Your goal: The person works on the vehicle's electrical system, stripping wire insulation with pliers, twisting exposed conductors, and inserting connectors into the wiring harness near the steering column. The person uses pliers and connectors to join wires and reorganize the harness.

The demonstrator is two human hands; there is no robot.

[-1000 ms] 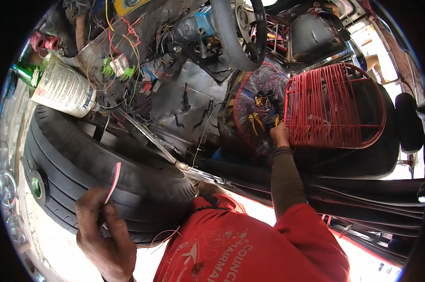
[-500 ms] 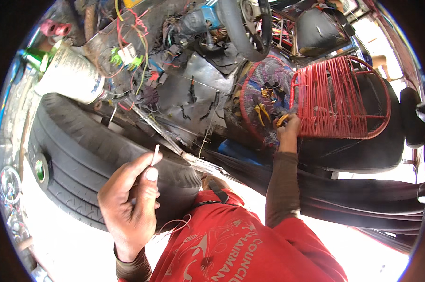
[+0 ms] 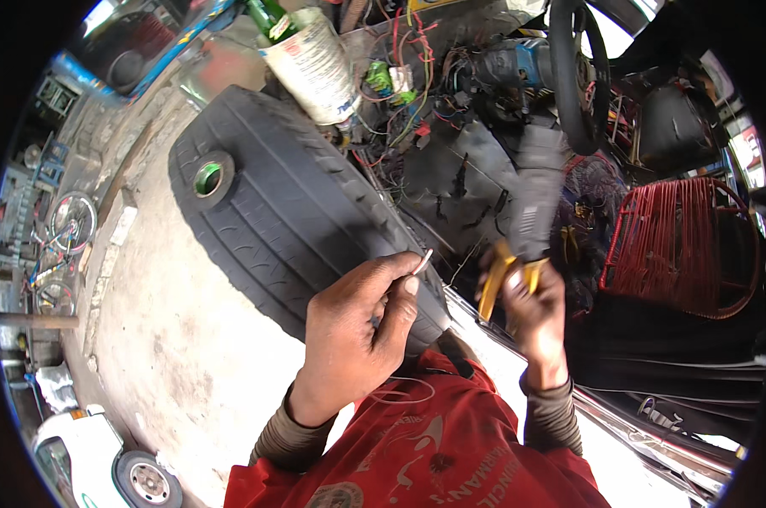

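My left hand (image 3: 353, 334) pinches a thin pale wire (image 3: 424, 262) between thumb and forefinger, its short end sticking up past the fingertips. A loop of the same-looking wire hangs by my red shirt. To the right, my right hand (image 3: 535, 317) is closed round the yellow handles of what looks like a wire stripper (image 3: 537, 190). Its grey body points up and away, smeared by motion. The tool and the wire end are apart. Behind my left hand stands a large black tire (image 3: 273, 212).
A white bucket (image 3: 315, 72) with a green bottle (image 3: 268, 19) is beyond the tire. Loose coloured wires (image 3: 408, 51), a steering wheel (image 3: 573, 76) and a red corded seat frame (image 3: 671, 245) lie ahead. At lower left stands a white vehicle (image 3: 86, 461).
My right hand has lifted the yellow-handled tool off the seat and brought it nearer my left hand. The view has swung left; my left hand still pinches the wire.
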